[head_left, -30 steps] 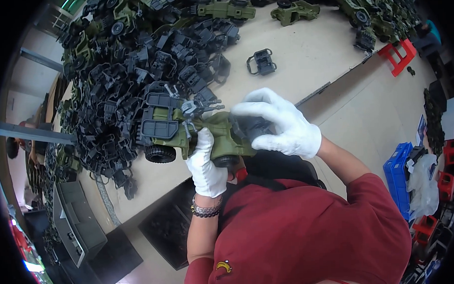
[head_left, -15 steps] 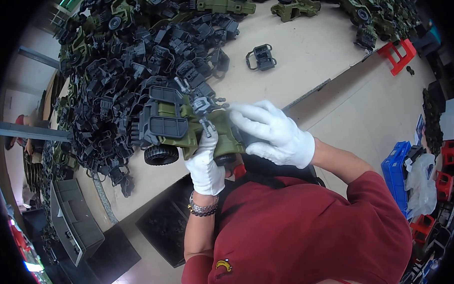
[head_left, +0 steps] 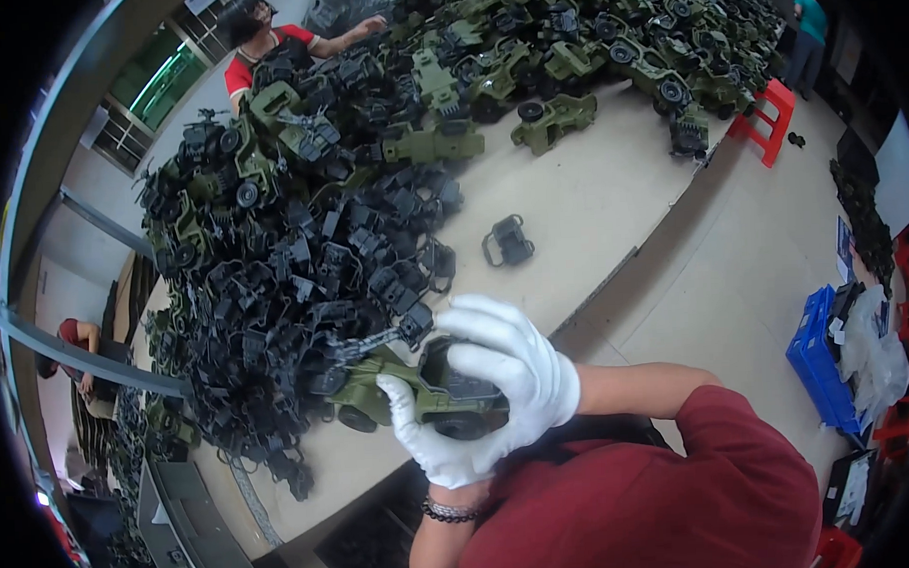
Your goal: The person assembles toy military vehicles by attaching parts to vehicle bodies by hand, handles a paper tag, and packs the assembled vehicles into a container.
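Note:
An olive-green toy military vehicle (head_left: 363, 387) with black wheels and a dark grey insert is held in front of me, at the near edge of the parts pile. A grey toy gun (head_left: 376, 339) projects along its top. My left hand (head_left: 445, 440), in a white glove, grips the vehicle's near side with the thumb up; its other fingers are mostly hidden. My right hand (head_left: 522, 367), also gloved in white, curls over the right end of the vehicle, its fingers across the top and its thumb out of sight.
A heap of dark grey plastic frames (head_left: 303, 259) covers the table's left side. One loose frame (head_left: 510, 240) lies apart. Green toy vehicles (head_left: 559, 120) pile up beyond. A co-worker (head_left: 266, 50) reaches in at the far left. Right of the table stand a red stool (head_left: 769, 123) and blue crate (head_left: 815, 357).
The vehicle has turned in my hands, and its grey racks no longer face up at the left. My right hand has moved onto it. The view has lifted, showing more of the far table.

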Tool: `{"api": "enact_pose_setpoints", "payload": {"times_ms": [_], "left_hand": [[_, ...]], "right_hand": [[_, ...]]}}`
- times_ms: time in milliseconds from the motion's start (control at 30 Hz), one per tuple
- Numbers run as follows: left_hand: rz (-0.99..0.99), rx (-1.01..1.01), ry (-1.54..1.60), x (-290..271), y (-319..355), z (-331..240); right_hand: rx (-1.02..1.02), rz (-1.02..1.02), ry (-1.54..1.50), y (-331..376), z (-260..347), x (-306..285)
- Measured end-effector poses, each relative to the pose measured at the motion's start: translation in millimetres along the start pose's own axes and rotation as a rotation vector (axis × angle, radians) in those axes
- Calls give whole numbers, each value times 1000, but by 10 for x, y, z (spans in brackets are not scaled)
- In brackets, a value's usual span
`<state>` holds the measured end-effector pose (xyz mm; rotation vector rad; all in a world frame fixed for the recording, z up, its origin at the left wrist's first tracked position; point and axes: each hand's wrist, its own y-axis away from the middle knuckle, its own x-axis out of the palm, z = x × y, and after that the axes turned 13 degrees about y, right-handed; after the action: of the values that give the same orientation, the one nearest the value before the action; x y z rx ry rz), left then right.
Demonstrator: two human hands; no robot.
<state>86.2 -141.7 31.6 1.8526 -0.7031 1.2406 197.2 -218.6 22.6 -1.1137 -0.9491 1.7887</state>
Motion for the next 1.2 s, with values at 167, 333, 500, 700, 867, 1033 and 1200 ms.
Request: {"api": "enact_pose_setpoints", "payload": {"times_ms": [167, 333, 500, 700, 867, 1033, 1200], "left_hand": [[-39, 144, -69, 1, -15, 120], [-51, 239, -214, 7, -84, 135], [-121, 21, 12, -86, -143, -147], [-338, 334, -267, -120, 219, -923], [-464, 606, -244, -349, 413, -1904], [-577, 888, -213, -681, 895, -2696], [-556, 874, -140, -861, 835, -2734]], "right_hand": [[-128, -66, -48, -129, -195, 95], [-158, 86, -23, -293, -353, 107], [-191, 244, -130, -581, -595, 152], [542, 165, 778, -1400, -2636, 520], [921, 455, 839, -1591, -3562, 715], [875, 43, 445, -1501, -4250, 811], [1069, -116, -1191, -1363, -4171, 75]]}}
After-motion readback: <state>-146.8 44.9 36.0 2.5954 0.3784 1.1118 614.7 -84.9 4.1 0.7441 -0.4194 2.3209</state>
